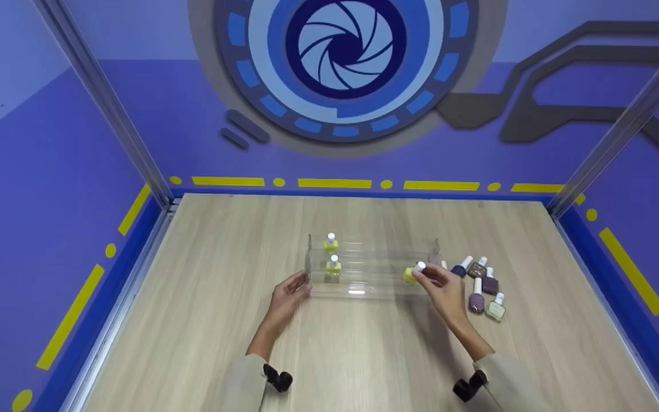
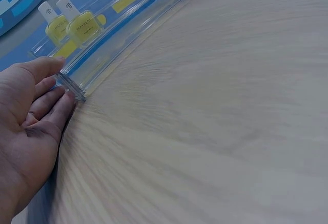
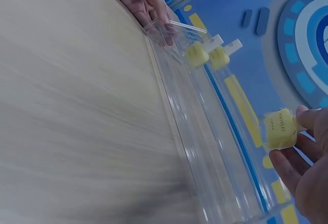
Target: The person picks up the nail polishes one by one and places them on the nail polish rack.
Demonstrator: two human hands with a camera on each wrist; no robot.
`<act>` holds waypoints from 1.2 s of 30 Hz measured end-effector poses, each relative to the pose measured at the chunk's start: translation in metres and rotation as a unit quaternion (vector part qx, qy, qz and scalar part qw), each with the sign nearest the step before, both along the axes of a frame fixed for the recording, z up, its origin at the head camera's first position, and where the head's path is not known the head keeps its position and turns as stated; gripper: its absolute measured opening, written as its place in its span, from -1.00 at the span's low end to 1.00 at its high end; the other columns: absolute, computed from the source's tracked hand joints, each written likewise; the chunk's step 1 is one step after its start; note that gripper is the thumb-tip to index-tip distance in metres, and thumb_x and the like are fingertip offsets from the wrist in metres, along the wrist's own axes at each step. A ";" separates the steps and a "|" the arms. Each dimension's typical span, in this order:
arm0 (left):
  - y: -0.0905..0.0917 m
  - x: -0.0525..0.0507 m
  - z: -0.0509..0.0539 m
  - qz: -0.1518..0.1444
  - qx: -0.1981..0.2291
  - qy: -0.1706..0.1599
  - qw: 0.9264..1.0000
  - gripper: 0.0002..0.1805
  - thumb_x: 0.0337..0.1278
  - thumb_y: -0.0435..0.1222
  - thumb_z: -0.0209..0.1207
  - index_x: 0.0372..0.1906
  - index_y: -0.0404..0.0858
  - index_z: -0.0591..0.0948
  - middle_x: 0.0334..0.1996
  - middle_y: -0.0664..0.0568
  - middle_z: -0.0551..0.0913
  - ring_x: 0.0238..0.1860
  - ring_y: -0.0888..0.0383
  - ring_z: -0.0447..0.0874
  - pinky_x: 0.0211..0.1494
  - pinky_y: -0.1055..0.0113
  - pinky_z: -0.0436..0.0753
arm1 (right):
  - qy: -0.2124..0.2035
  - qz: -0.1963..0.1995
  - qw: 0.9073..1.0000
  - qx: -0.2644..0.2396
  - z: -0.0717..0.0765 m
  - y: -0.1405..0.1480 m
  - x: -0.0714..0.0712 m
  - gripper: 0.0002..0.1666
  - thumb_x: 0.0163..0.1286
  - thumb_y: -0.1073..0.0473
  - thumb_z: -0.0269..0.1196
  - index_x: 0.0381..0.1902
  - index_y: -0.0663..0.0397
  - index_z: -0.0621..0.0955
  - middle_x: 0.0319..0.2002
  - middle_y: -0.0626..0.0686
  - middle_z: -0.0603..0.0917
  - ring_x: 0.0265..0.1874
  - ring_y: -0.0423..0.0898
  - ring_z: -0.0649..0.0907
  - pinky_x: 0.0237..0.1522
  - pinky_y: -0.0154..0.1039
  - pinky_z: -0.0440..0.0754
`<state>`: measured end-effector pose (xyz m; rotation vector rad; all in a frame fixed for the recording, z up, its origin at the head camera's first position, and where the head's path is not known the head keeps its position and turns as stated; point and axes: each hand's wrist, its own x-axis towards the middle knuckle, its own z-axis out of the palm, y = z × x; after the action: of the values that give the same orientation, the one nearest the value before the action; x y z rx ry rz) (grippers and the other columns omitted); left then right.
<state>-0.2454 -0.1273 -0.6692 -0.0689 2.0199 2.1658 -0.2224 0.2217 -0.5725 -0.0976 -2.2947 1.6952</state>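
A clear stepped display rack (image 1: pixel 375 289) stands on the table. Two yellow nail polish bottles with white caps sit at its left end, one on a front step (image 1: pixel 334 264) and one on a higher step behind (image 1: pixel 330 243). My left hand (image 1: pixel 288 297) holds the rack's left end panel, thumb over its edge and fingers outside, as the left wrist view shows. Above the rack's right part, my right hand (image 1: pixel 445 292) pinches a third yellow nail polish bottle (image 3: pixel 280 128) by its white cap. That bottle is tilted, apart from the other two.
Right of the rack lie several more nail polish bottles, among them a purple one (image 1: pixel 476 303), a pale green one (image 1: pixel 496 308) and a dark blue one (image 1: pixel 460 269). Blue printed walls (image 1: pixel 341 163) border the wooden table (image 1: pixel 221 246).
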 end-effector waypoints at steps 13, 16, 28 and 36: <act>-0.003 -0.001 0.000 0.004 -0.001 -0.005 1.000 -0.38 0.45 -0.27 0.19 0.50 -0.33 0.34 0.52 -0.25 0.34 0.55 -0.17 0.29 0.49 0.20 0.52 | -0.016 0.060 0.998 0.007 -0.016 -0.031 -0.017 -0.76 0.26 0.31 0.47 -0.12 0.29 0.76 -0.13 0.26 0.81 -0.15 -0.03 0.80 -0.16 -0.51 0.72; -0.002 -0.001 0.000 0.001 0.003 -0.006 1.000 -0.38 0.45 -0.29 0.18 0.50 -0.33 0.33 0.52 -0.24 0.34 0.56 -0.16 0.28 0.50 0.19 0.51 | -0.022 0.063 0.998 0.004 -0.015 -0.041 -0.017 -0.76 0.24 0.33 0.47 -0.13 0.32 0.76 -0.14 0.28 0.81 -0.15 0.05 0.81 -0.18 -0.52 0.71; 0.005 -0.004 -0.001 -0.003 -0.001 0.008 1.000 -0.42 0.46 -0.28 0.18 0.48 -0.32 0.37 0.49 -0.24 0.39 0.53 -0.15 0.34 0.46 0.25 0.55 | -0.029 0.112 0.993 -0.021 -0.004 -0.084 -0.009 -0.75 0.25 0.47 0.39 -0.11 0.53 0.71 -0.12 0.43 0.76 -0.07 0.34 0.76 -0.12 -0.36 0.79; 0.002 -0.001 0.000 0.007 -0.007 0.001 1.000 -0.38 0.45 -0.24 0.20 0.49 -0.34 0.35 0.49 -0.26 0.37 0.53 -0.17 0.32 0.46 0.22 0.55 | -0.021 0.139 0.990 -0.017 -0.037 -0.107 -0.024 -0.78 0.25 0.37 0.44 -0.15 0.40 0.75 -0.15 0.35 0.80 -0.09 0.24 0.80 -0.13 -0.37 0.79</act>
<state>-0.2468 -0.1257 -0.6692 -0.0828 2.0432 2.1605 -0.2465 0.1145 -0.6098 0.1906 -2.4031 1.8790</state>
